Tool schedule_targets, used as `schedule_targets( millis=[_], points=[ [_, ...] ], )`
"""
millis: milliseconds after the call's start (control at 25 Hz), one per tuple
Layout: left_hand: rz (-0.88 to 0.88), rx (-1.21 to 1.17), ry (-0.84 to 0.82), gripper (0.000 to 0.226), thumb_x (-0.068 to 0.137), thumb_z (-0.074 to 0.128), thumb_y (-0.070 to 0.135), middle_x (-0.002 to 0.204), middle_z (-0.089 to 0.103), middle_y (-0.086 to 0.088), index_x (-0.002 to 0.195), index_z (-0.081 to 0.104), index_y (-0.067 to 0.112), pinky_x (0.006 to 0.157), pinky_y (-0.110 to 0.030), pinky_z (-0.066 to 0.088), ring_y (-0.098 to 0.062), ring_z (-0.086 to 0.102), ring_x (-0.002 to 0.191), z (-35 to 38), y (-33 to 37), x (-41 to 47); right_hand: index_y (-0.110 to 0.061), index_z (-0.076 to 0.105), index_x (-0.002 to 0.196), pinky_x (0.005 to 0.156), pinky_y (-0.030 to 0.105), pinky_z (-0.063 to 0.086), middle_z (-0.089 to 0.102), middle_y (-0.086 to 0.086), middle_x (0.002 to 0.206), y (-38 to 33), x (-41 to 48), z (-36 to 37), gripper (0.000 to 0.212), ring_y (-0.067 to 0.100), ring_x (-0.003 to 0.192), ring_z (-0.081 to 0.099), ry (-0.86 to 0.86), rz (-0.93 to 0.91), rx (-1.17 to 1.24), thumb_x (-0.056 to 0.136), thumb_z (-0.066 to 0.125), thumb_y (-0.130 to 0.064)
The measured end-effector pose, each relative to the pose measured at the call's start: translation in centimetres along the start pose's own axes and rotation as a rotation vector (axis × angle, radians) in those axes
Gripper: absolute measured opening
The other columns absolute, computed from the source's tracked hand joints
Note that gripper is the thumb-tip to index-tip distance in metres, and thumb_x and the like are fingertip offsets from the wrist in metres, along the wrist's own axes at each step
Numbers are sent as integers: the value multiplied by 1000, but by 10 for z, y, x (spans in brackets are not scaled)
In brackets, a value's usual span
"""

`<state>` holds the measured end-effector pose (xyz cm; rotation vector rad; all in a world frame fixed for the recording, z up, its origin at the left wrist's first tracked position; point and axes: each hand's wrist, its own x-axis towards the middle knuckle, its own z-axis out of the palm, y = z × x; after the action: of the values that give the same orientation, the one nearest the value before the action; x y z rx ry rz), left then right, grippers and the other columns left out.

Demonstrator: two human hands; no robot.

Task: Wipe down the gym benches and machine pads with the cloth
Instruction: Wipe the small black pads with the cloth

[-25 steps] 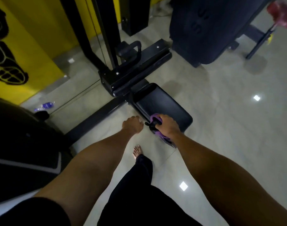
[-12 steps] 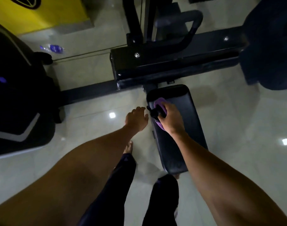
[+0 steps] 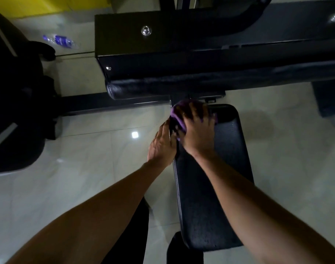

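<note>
The right hand [image 3: 196, 134] lay on top of the purple cloth [image 3: 175, 115], fingers splayed wide and pressing the wad down onto the far left corner of the seat pad [image 3: 210, 187]. As far as the motion blur let me judge, it was pressing rather than pinching. The left hand [image 3: 162, 146] sat just beside it, fingers straight and together along the pad's left edge, holding nothing, with its tips touching or nearly touching the cloth.

Half a second before, the right hand had held the cloth bunched in a fist near the pad's left edge, and the left hand had hovered clear of the pad over the floor. Since then the cloth had gone flat to the vinyl at the end nearest the machine, and the left hand had closed in. That suggested a wiping stroke was only starting, with nearly the whole length of the seat towards the person still to cover.

The pad was a long, round-cornered black slab, faintly glossy like vinyl upholstery. The cloth looked soft and crumpled. Beyond it ran a plump black roller pad [image 3: 163, 86] under a boxy steel frame [image 3: 182, 44] with bright bolt heads. Pale polished floor tiles [image 3: 86, 168] mirrored the ceiling lights, and a clear plastic bottle [image 3: 62, 41] lay on them.
</note>
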<state>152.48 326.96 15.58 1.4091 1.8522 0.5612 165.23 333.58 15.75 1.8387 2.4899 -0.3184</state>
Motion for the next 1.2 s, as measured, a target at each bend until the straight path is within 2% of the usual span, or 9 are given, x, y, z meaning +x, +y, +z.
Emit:
schedule_targets(
  millis=[200,320,440,600,680,800,960,1080,1200],
  points=[
    [-24,-44,28,52,107,34,26,160,35,-6,158,22,21,104,-48,50,-28,47,137,4,9,-4,-28,42,152,121,67,14,33,12,163,30,-32,-8,66,45,152,17,58,151,71,95,37,-60],
    [-28,-50,51,59,102,24,38,157,38,-8,157,24,16,106,-47,48,-27,45,138,7,9,-4,-36,37,155,121,67,7,31,10,164,6,-57,-1,70,45,153,15,14,97,82,91,51,-61],
    [-10,-41,86,52,105,30,28,156,40,-7,155,27,14,109,-42,46,-23,42,140,15,6,6,-41,30,155,121,62,-4,24,4,166,5,6,-15,78,40,154,11,-85,9,48,87,65,-59],
    [-6,-5,117,56,105,39,19,161,31,-9,158,22,12,118,-41,34,-25,29,148,22,12,27,-39,36,150,117,60,29,37,3,155,73,26,-25,72,36,145,32,-39,-39,-55,86,52,-68],
    [-74,-42,114,58,106,40,20,162,27,-12,159,18,10,121,-41,30,-28,25,149,28,21,33,-42,32,151,114,62,31,36,4,157,104,14,-29,74,41,145,31,-61,82,-36,84,44,-74],
    [-74,-69,138,57,107,36,23,161,26,-19,158,17,4,121,-50,28,-33,24,150,38,29,35,-44,43,141,115,63,25,42,3,151,73,31,-28,69,41,142,34,-48,168,-86,84,31,-80],
    [9,-1,153,57,104,37,24,156,34,-23,155,25,-1,117,-54,34,-36,30,147,44,18,37,-39,61,131,116,61,25,56,1,141,14,41,-20,50,36,137,44,52,-84,35,94,37,-64],
    [-21,-40,192,59,104,26,32,155,34,-21,155,24,3,114,-54,38,-35,33,145,43,22,37,-33,54,141,117,58,29,49,4,150,69,27,-20,51,35,142,39,36,-221,-33,98,42,-57],
    [-38,-47,195,61,103,27,35,155,33,-19,157,18,7,113,-55,40,-35,35,143,43,25,35,-31,54,138,110,56,37,53,7,144,103,29,-26,50,37,135,44,99,17,-23,96,42,-56]
  ],
)
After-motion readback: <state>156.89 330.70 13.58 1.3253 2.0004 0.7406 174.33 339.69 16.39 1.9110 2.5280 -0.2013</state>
